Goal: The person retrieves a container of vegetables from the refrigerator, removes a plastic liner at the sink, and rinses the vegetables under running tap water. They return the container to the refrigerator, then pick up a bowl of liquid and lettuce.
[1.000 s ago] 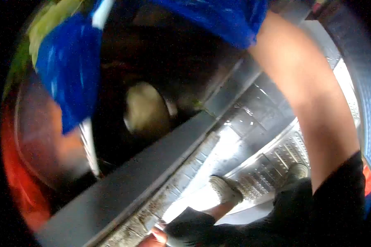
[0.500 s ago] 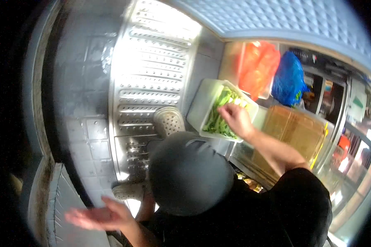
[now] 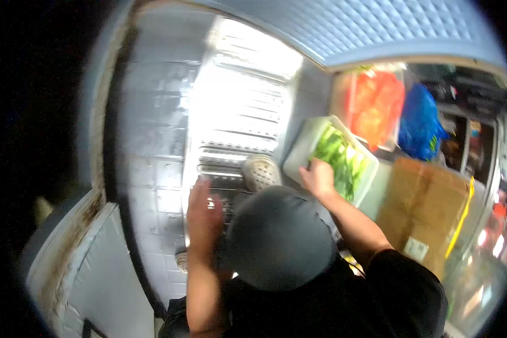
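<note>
My right hand (image 3: 318, 177) is at the near-left corner of a whitish plastic box (image 3: 299, 153), its fingers curled over the rim. Long green leafy vegetables (image 3: 343, 160) fill the box, which sits tilted beside a metal floor grate. The tips of my fingers are partly hidden, so the exact grip is hard to see. My left hand (image 3: 204, 211) hangs over the grate, blurred, with its fingers stretched out and nothing in it.
Behind the box stands a container holding an orange-red plastic bag (image 3: 376, 107), with a blue bag (image 3: 421, 124) beside it. A cardboard box (image 3: 428, 205) is at right. The perforated metal grate (image 3: 239, 121) crosses wet floor tiles (image 3: 152, 129). A clog (image 3: 261, 172) rests on the grate.
My right hand has moved from above the greens to the box's near-left rim. My left hand has swung from the lower left up and inward over the grate. The view has shifted.
</note>
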`<state>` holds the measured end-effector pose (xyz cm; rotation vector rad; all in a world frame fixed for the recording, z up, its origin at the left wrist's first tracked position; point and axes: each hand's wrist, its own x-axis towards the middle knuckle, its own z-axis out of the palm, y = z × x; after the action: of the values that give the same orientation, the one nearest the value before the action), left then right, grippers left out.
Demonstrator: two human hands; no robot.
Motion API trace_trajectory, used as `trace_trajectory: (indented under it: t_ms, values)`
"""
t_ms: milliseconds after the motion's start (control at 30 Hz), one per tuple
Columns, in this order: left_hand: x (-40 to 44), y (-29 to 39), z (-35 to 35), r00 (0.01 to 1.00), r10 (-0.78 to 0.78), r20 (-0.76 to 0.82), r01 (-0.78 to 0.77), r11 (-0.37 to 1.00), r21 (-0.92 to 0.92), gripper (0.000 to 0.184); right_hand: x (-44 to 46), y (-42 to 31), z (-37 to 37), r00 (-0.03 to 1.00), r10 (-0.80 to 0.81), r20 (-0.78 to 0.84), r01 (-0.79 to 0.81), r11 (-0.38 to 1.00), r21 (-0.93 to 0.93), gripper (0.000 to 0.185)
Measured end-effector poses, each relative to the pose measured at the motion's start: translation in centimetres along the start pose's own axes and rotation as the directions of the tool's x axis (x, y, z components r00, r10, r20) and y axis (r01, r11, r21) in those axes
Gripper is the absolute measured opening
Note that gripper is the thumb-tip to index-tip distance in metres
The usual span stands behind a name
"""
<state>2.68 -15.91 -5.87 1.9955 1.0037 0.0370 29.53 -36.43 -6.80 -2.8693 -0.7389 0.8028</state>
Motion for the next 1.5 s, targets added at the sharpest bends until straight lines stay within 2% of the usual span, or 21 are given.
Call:
trace_trajectory:
  t_ms: [233, 300, 367, 400, 433, 500, 567, 600, 700, 767, 833, 900, 933, 1000, 1133, 1200, 1233, 1300, 1333, 1433, 1500]
  values:
    - [0.9, 0.9, 0.9, 0.998, -0.052, 0.018, 0.054, 0.992, -0.118, 0.053, 4.0, -10.3, -2.3, 0.980, -0.193, -0.042, 0.197, 0.964, 0.178, 0.039]
    - [2.3, 1.2, 1.6, 0.993, -0.114, 0.008, 0.114, 0.984, -0.139, 0.058, 6.6, -13.5, -1.7, 0.977, -0.211, -0.008, 0.200, 0.912, 0.357, 0.039]
    - [4.5, 1.7, 2.2, 0.979, -0.194, 0.056, 0.200, 0.903, -0.379, 0.062, 8.0, -18.2, -2.2, 0.973, -0.222, 0.055, 0.172, 0.869, 0.465, 0.040]
    - [5.5, 0.5, 4.5, 0.977, -0.209, -0.045, 0.173, 0.896, -0.410, 0.062, 9.5, -19.2, -0.3, 0.953, -0.259, 0.157, 0.130, 0.817, 0.561, 0.041]
    - [7.0, 0.8, 4.3, 0.964, -0.245, 0.107, 0.263, 0.792, -0.551, 0.067, 8.8, -22.3, -1.6, 0.929, -0.291, 0.227, 0.152, 0.862, 0.483, 0.044]
    - [9.7, -0.1, 5.7, 0.970, -0.193, -0.150, 0.031, 0.707, -0.706, 0.074, 7.6, -25.0, -1.5, 0.825, -0.522, 0.216, 0.392, 0.804, 0.447, 0.045]
    - [10.6, -1.4, 5.5, 0.971, -0.224, -0.083, 0.063, 0.576, -0.815, 0.079, 7.6, -24.7, -1.0, 0.753, -0.622, 0.217, 0.560, 0.778, 0.286, 0.047]
    - [10.5, -1.3, 5.1, 0.967, -0.250, -0.049, 0.093, 0.527, -0.845, 0.081, 7.0, -24.4, -2.2, 0.727, -0.667, 0.159, 0.648, 0.745, 0.161, 0.039]
    - [9.1, 0.6, 3.0, 0.932, -0.357, 0.058, 0.214, 0.413, -0.885, 0.088, 4.5, -21.7, -6.3, 0.763, -0.619, -0.187, 0.638, 0.672, 0.375, 0.030]
    - [9.7, 2.7, 1.6, 0.877, -0.431, 0.215, 0.408, 0.429, -0.806, 0.096, 5.2, -17.4, -6.8, 0.788, -0.501, -0.358, 0.601, 0.753, 0.267, 0.038]
    - [10.7, 3.1, 3.1, 0.808, -0.558, 0.191, 0.496, 0.469, -0.731, 0.102, 7.6, -12.3, -6.0, 0.543, -0.532, -0.650, 0.612, 0.780, -0.127, 0.059]
    - [12.0, 2.3, 5.6, 0.829, -0.537, 0.153, 0.425, 0.429, -0.797, 0.094, 10.9, -6.5, -4.2, 0.709, -0.347, -0.614, 0.383, 0.920, -0.078, 0.074]
    - [12.2, 3.3, 4.8, 0.846, -0.501, 0.185, 0.397, 0.357, -0.845, 0.090, 12.6, -4.6, -3.2, 0.824, -0.210, -0.526, 0.349, 0.920, 0.180, 0.075]
    - [12.5, 4.0, 4.5, 0.881, -0.429, 0.199, 0.316, 0.221, -0.923, 0.076, 14.4, -2.8, -2.5, 0.973, 0.000, -0.230, 0.147, 0.767, 0.624, 0.075]
    - [12.8, 2.8, 4.7, 0.824, -0.479, 0.301, 0.433, 0.191, -0.881, 0.067, 14.7, -0.6, -3.9, 0.990, 0.092, 0.109, -0.143, 0.649, 0.748, 0.054]
    - [11.4, 2.5, 4.5, 0.859, -0.456, 0.232, 0.355, 0.204, -0.912, 0.068, 15.8, 1.7, -2.7, 0.947, 0.072, 0.313, -0.289, 0.619, 0.731, 0.040]
    - [10.4, 2.4, 4.2, 0.871, -0.449, 0.198, 0.317, 0.208, -0.925, 0.069, 15.4, 1.2, -1.5, 0.979, 0.055, 0.195, -0.181, 0.666, 0.724, 0.026]
    - [8.6, 2.2, 2.9, 0.860, -0.480, 0.172, 0.317, 0.238, -0.918, 0.063, 14.6, 0.7, -0.2, 0.994, -0.100, 0.034, 0.049, 0.719, 0.694, 0.025]
    - [7.9, 1.6, 2.2, 0.867, -0.477, 0.142, 0.282, 0.236, -0.930, 0.052, 14.2, -1.3, -0.8, 0.990, -0.137, 0.042, 0.069, 0.710, 0.701, 0.024]
    - [5.7, 2.3, -3.3, 0.844, -0.534, 0.044, 0.248, 0.316, -0.916, 0.048, 9.4, -8.1, -5.0, 0.974, -0.215, 0.069, 0.103, 0.696, 0.711, 0.025]
    - [5.5, 4.2, -8.9, 0.828, -0.519, -0.214, 0.044, 0.440, -0.897, 0.054, 9.4, -12.8, -7.1, 0.950, -0.311, 0.030, 0.202, 0.684, 0.701, 0.029]
